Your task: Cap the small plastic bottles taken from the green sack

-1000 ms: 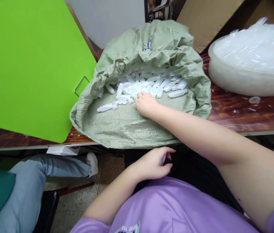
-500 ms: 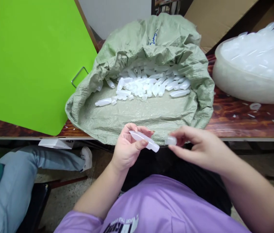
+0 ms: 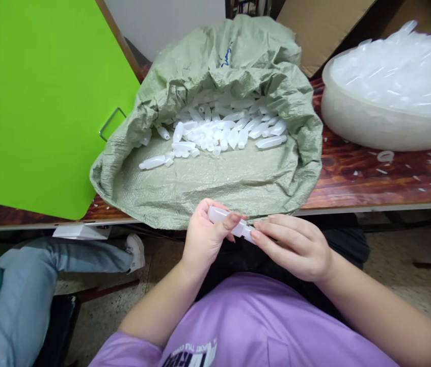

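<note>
My left hand (image 3: 208, 234) is closed around a small translucent white plastic bottle (image 3: 220, 215), its thumb pressed on the side. The bottle slants down to the right in front of the sack's near edge. My right hand (image 3: 295, 244) is closed at the bottle's neck end, its fingertips pinching a small white cap (image 3: 249, 234) that they mostly cover. Beyond both hands lies the open pale-green woven sack (image 3: 208, 191), with a heap of similar white bottles (image 3: 215, 133) towards its back.
At the right, a big translucent tub (image 3: 387, 133) is piled with white plastic pieces. A white ring (image 3: 385, 156) and scraps lie on the wooden table (image 3: 353, 186). A green board (image 3: 43, 112) stands left, a cardboard box (image 3: 322, 33) behind. Another person's leg (image 3: 28, 285) shows at lower left.
My right hand has moved left with the cap, from apart from the bottle to its neck end. The view has shifted slightly, so the sack and tub appear further left.
</note>
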